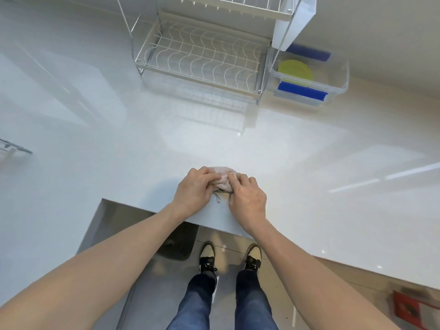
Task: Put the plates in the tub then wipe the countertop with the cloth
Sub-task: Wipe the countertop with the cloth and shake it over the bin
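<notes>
- Pinkish cloth (222, 179), bunched into a wad, sits on the white countertop (309, 151) close to its near edge.
- The left hand (194, 190) and right hand (247, 197) both curl around it, fingers closed on the fabric.
- A green plate (295, 70) already lies in the clear tub (338, 84), far right beside the empty wire rack (202, 60).
- Plates look done; wiping is the step in hand.
- Next probably calls for pressing the cloth flat and sweeping across the surface.

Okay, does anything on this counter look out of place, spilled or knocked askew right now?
Nothing stands out. The green plate lies in the clear tub beside the wire dish rack, which stands square. Both hands, left hand and right hand, grip the bunched cloth on the countertop, which shows no spills.
</notes>
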